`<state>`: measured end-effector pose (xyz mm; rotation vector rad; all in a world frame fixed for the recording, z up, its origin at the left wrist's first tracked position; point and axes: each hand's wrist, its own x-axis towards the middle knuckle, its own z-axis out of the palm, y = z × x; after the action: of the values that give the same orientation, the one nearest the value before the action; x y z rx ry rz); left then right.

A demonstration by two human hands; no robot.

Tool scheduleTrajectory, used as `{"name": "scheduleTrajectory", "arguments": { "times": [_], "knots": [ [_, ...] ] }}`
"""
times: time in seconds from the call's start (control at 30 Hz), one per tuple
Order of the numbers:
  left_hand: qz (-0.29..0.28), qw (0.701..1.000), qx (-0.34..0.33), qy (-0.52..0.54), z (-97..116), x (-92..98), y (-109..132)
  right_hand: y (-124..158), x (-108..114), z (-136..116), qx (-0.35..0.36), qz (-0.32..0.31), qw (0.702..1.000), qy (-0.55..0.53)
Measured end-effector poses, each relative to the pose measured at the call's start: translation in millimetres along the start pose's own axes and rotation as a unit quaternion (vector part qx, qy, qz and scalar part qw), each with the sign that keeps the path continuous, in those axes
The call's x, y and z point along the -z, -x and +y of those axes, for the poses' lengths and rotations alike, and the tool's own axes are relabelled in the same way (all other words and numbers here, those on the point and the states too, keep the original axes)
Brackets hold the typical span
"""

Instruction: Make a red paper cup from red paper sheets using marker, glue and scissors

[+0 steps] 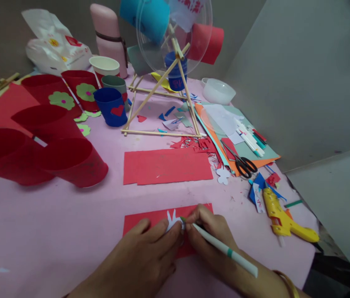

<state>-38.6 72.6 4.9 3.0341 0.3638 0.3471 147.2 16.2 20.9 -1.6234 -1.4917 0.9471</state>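
The person's right hand [210, 234] is gripping a white marker [224, 249] with a green band, its fingers closing around the barrel near the tip. That green tip is meeting the edge of a small white paper cutout [171, 221], whose two long points are sticking up like ears. The cutout is lying on a red paper strip [156, 214] at the near side of the pink surface [69, 219]. The left hand [145, 252] is reaching over it with bent fingers, holding it down; I cannot tell whether those fingers are also pinching it. A second red paper piece [168, 166] is lying just beyond. Red cups [78, 163] are standing off to the left, a blue cup [111, 108] behind them, while black-handled scissors [245, 167] and a yellow glue gun [276, 215] are resting over on the right.
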Motion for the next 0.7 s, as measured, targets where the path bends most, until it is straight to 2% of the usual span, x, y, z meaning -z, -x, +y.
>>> {"name": "scheduleTrajectory", "arguments": {
  "times": [0.27, 0.53, 0.7],
  "knots": [
    [-0.001, 1.0, 0.0, -0.003, 0.1, 2.4, -1.0, -3.9, -1.0, -3.6, -0.006, -0.006, 1.0, 0.004],
    [-0.032, 0.999, 0.004, 0.014, 0.1, 5.7, -2.1, -8.6, -0.8, -7.8, -0.052, -0.034, 0.995, -0.077],
    [-0.029, 0.999, 0.006, 0.016, -0.6, 5.7, -2.8, -8.1, -2.1, -6.3, -0.06, -0.019, 0.996, -0.069]
  ]
}}
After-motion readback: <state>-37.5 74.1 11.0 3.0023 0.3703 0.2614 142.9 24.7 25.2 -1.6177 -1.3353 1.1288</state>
